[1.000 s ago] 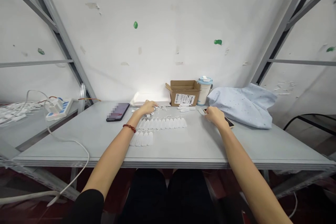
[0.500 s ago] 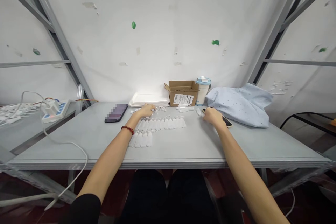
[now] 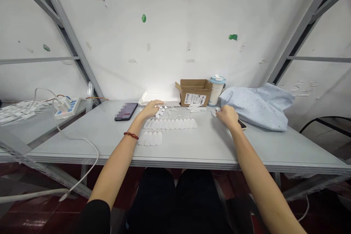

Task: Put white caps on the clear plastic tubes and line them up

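Just left of your curled right fingers, a white piece: pinch lightly—whether they or your bent left fingers grip anything, I can't tell.

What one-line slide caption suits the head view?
Left hand and right hand over a grey table, two rows of white tags laid nearer than the cardboard box.

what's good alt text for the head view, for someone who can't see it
The left hand is at scattered small white pieces on a gray table, the right hand at another white piece. Two rows of flat white tags lie in front; a cardboard box and a lidded cup stand behind.
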`<state>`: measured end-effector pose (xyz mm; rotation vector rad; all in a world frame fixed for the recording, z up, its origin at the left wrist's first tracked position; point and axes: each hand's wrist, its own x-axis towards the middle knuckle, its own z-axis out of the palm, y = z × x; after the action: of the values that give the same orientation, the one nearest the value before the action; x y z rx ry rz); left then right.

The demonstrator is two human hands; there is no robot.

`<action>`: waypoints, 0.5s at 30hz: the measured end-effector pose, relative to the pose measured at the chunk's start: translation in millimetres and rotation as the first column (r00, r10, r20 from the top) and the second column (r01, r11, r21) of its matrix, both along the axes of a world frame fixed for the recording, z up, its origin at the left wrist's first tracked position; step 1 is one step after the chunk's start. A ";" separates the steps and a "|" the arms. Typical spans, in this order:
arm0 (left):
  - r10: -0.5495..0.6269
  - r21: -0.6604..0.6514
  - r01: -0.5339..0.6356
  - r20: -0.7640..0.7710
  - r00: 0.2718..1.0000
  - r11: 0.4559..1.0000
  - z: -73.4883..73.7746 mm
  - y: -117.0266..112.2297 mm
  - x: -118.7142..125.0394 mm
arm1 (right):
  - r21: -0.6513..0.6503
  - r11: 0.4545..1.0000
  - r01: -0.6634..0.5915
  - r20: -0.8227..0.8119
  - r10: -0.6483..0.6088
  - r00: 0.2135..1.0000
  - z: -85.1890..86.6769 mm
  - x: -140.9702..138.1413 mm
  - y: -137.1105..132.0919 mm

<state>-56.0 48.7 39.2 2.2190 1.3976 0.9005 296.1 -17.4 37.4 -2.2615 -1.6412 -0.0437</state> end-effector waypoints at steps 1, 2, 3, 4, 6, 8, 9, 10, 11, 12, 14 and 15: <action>0.012 -0.020 -0.011 0.054 0.998 1.000 0.9 -2.9 1.7 | 0.016 1.000 -0.010 0.009 0.010 1.000 -1.5 -2.9 1.4; 0.021 -0.038 -0.017 0.108 0.994 0.999 1.7 -5.8 3.4 | 0.041 0.999 -0.030 0.020 0.029 0.999 -3.2 -6.9 2.8; 0.027 -0.053 -0.018 0.162 0.986 0.998 2.4 -8.7 5.1 | 0.069 0.996 -0.064 0.032 0.061 0.998 -5.2 -11.9 4.0; 0.030 -0.064 -0.017 0.214 0.976 0.998 3.2 -11.5 6.6 | 0.101 0.990 -0.098 0.044 0.094 0.995 -7.5 -17.8 5.1; 0.028 -0.082 -0.003 0.305 0.952 0.997 4.8 -16.7 9.2 | 0.175 0.961 -0.213 0.063 0.205 0.977 -12.8 -31.5 6.5; 0.015 -0.111 0.028 0.371 0.929 0.993 6.7 -21.4 11.5 | 0.264 0.904 -0.337 0.082 0.327 0.942 -18.5 -46.2 6.9; 0.008 -0.128 0.047 0.394 0.919 0.991 7.9 -23.7 12.8 | 0.303 0.863 -0.404 0.103 0.391 0.914 -21.2 -53.5 6.9; -0.001 -0.142 0.065 0.412 0.911 0.988 9.2 -26.0 14.4 | 0.338 0.823 -0.457 0.124 0.443 0.888 -23.4 -60.4 6.9; -0.011 -0.154 0.085 0.426 0.905 0.984 10.6 -28.4 16.2 | 0.370 0.778 -0.507 0.142 0.492 0.859 -25.0 -66.9 7.1; -0.023 -0.162 0.104 0.439 0.898 0.981 12.1 -30.7 18.2 | 0.395 0.735 -0.551 0.157 0.537 0.829 -25.9 -73.1 7.5; -0.042 -0.174 0.139 0.471 0.881 0.975 15.1 -35.4 22.5 | 0.431 0.658 -0.618 0.175 0.611 0.772 -25.1 -84.6 10.0; -0.048 -0.180 0.155 0.488 0.871 0.972 16.3 -37.5 24.4 | 0.435 0.629 -0.645 0.183 0.640 0.747 -23.7 -90.0 12.1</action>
<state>-31.6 11.2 55.5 1.7291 1.0712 1.1115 206.1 -5.3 13.7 -1.2200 -2.0780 -0.2519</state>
